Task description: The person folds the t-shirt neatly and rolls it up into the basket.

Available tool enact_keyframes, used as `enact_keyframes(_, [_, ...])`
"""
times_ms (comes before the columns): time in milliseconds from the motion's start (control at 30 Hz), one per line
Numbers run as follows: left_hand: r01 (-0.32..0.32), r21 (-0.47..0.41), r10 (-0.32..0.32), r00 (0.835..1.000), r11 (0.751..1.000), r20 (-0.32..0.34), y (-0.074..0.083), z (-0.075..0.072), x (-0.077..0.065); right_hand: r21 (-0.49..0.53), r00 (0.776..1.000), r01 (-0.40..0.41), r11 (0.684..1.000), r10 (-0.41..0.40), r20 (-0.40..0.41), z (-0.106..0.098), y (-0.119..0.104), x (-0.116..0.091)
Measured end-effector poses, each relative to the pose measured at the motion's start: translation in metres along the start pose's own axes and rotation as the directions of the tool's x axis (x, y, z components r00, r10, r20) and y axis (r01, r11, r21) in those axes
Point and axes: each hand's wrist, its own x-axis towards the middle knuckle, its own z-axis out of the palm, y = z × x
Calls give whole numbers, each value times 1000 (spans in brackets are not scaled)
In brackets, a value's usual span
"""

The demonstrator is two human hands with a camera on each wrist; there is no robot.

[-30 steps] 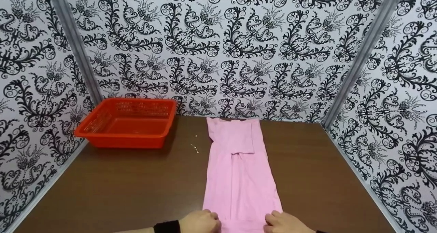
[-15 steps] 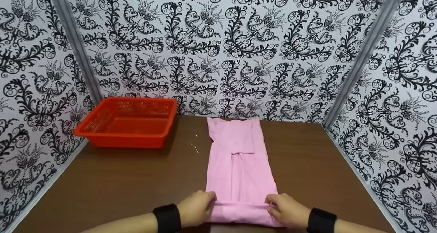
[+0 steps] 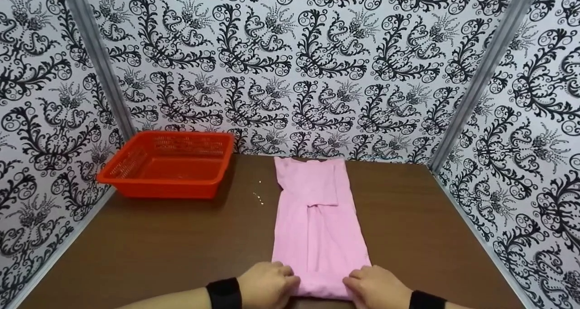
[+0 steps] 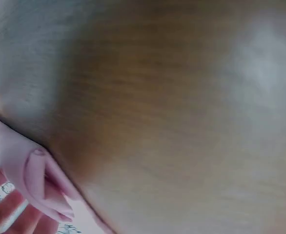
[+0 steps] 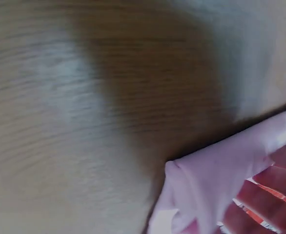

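A pink shirt lies lengthwise on the brown table, its sides folded in and a short sleeve laid across the far part. Its near end is turned over into a thick roll. My left hand grips the roll's left end, fingers curled over it. At the right end, my right hand grips it the same way. Both wrist views show the rolled cloth close over the tabletop, its layers visible at the end. Fingers of the right hand lie against the cloth in the right wrist view.
A red-orange plastic basket with perforated sides stands at the back left. Small shiny specks lie on the table between basket and shirt. Patterned black-and-white walls enclose the table's back and sides.
Both hands lifted the shirt's near end and turned it over away from me. Since half a second ago they have lowered slightly, and the folded end is now a narrower, tighter roll.
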Motion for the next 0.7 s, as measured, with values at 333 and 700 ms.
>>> enact_keyframes(333, [-53, 177, 26, 989, 983, 149, 7, 2, 4, -122, 997, 21, 992, -12, 75, 4, -5, 1])
enact_keyframes(700, [224, -78, -209, 964, 971, 167, -15, 18, 10, 400, 927, -359, 843, 275, 254, -4, 34, 16])
